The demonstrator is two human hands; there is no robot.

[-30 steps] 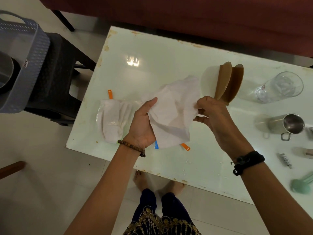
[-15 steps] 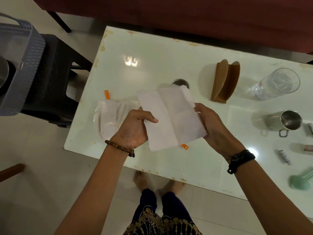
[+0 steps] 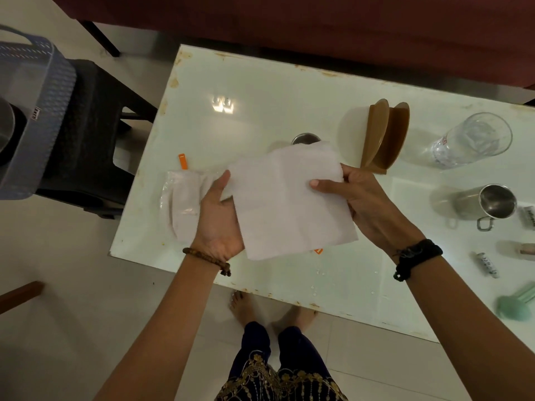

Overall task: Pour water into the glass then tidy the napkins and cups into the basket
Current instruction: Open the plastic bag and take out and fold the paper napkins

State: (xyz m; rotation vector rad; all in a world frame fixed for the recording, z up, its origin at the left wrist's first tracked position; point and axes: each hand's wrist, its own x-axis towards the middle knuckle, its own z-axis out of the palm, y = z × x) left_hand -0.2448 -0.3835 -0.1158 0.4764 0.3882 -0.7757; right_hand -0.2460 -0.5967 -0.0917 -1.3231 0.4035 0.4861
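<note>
A white napkin point(image 3: 285, 204) hangs flat above the table, folded into a rough square. My left hand point(image 3: 218, 219) grips its left edge and my right hand point(image 3: 362, 201) pinches its right edge with the thumb on top. A clear packet of napkins point(image 3: 182, 198) lies on the table to the left, partly behind my left hand. A steel cup point(image 3: 305, 138) shows just its rim behind the napkin. A second steel cup point(image 3: 489, 202) with a handle and a clear glass point(image 3: 474, 140) stand at the right. The grey-blue basket point(image 3: 37, 117) sits on a dark chair at the far left.
A brown napkin holder point(image 3: 386, 134) stands on the white table point(image 3: 260, 105) beyond my right hand. Small items lie at the right edge: a little tube point(image 3: 487, 264) and a green object point(image 3: 515, 306). Orange tags point(image 3: 182, 161) lie by the packet. My bare feet show below the table's near edge.
The napkin went from crumpled to spread and now folded flatter. My left hand shifted to the napkin's left edge, palm up, and my right thumb now presses on top.
</note>
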